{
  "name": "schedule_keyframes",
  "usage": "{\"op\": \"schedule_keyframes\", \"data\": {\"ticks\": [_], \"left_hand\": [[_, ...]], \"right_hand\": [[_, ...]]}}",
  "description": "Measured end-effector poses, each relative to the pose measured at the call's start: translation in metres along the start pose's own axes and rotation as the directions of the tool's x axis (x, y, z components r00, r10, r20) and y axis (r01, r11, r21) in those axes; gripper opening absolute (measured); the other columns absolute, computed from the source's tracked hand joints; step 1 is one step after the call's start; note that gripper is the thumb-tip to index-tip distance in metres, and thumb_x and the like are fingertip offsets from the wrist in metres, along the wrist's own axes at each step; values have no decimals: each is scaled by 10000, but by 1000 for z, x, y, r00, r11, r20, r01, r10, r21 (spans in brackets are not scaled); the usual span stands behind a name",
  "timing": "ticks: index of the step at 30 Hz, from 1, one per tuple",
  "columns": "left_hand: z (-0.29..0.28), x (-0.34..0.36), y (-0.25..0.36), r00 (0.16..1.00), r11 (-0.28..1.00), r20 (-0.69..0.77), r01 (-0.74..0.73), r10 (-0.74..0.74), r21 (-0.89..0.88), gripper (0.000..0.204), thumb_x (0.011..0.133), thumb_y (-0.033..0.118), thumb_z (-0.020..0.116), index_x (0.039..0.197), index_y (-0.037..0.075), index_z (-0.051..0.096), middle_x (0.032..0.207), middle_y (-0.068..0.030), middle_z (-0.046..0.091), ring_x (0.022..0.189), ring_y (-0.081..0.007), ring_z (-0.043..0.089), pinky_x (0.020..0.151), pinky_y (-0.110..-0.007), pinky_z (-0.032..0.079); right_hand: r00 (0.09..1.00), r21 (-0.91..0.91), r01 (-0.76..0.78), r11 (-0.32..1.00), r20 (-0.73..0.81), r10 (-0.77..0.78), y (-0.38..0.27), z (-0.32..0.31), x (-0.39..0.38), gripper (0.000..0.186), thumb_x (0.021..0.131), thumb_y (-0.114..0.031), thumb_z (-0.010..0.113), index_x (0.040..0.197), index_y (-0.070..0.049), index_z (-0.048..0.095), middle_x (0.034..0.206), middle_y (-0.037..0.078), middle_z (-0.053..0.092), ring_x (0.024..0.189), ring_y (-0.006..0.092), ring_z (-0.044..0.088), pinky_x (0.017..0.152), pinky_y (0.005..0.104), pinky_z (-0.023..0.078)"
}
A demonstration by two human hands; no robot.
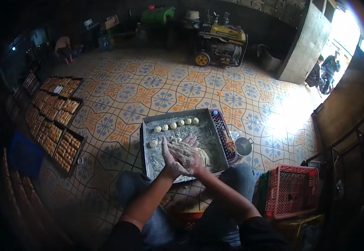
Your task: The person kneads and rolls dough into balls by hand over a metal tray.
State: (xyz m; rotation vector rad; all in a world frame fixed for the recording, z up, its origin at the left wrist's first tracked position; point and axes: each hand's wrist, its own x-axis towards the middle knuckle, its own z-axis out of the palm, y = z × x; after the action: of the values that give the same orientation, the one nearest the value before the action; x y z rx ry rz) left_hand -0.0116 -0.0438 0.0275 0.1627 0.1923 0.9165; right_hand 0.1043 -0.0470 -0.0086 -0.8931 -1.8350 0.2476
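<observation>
Flour-dusted left hand (170,158) and right hand (187,151) press together around dough (203,157), seemingly rolling a ball. Finished dough balls (176,124) line the metal tray (157,161) beyond them; next probably comes setting this one alongside.

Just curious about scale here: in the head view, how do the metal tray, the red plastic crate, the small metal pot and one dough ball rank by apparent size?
1. Metal tray
2. Red plastic crate, though it lies out at the picture's bent rim, so its look is unsure
3. Small metal pot
4. Dough ball
</observation>
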Motion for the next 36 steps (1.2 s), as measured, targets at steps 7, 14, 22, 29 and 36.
{"op": "schedule_keyframes", "data": {"ticks": [7, 14, 22, 29, 36], "left_hand": [[-120, 42, -42, 748, 720, -51, -616, 662, 321, 874, 950, 810, 332, 1492, 139, 471, 1518, -84, 498, 1413, -254, 453, 1214, -464, 300], [-1, 8, -39, 926, 922, -370, 81, 70, 378, 715, 1004, 717, 371, 1474, 189, 477, 1477, -43, 540, 1332, -235, 545, 1082, -475, 461], [-4, 5, -13, 997, 980, -25, -79, 76, -183, 954, 978, 788, 243, 1500, 8, 418, 1533, -275, 450, 1412, -469, 432, 1206, -543, 327], [-56, 21, -22, 932, 871, 64, -356, 356, 337, 713, 1035, 669, 332, 1347, 77, 577, 1351, -116, 628, 1252, -265, 578, 1164, -445, 392], [10, -6, -19, 945, 990, -316, -43, 85, 137, 739, 1030, 697, 310, 1403, 109, 557, 1365, -119, 621, 1282, -260, 585, 1153, -454, 415]], "right_hand": [[988, -83, -152, 985, -38, 149, 6, 52, 1, 399, 844, -324, 685, 1205, -172, 759, 1267, 82, 729, 1314, 312, 590, 1208, 579, 261], [946, -178, -95, 979, 291, 145, 42, -28, 3, 516, 1002, -440, 520, 1385, -122, 654, 1410, 137, 644, 1425, 310, 493, 1219, 528, 242], [984, -35, -58, 998, 167, 63, 26, -13, -3, 371, 933, -286, 625, 1262, -148, 724, 1221, 101, 735, 1245, 312, 638, 1193, 482, 322], [975, 113, -209, 971, -53, 216, 14, 0, 9, 338, 930, -338, 631, 1128, -109, 784, 1172, 153, 745, 1206, 336, 660, 1111, 477, 430], [983, -118, 137, 984, 136, -121, 6, -35, 24, 328, 949, -312, 614, 1146, -105, 775, 1253, 157, 715, 1246, 334, 637, 1090, 470, 441]]}}
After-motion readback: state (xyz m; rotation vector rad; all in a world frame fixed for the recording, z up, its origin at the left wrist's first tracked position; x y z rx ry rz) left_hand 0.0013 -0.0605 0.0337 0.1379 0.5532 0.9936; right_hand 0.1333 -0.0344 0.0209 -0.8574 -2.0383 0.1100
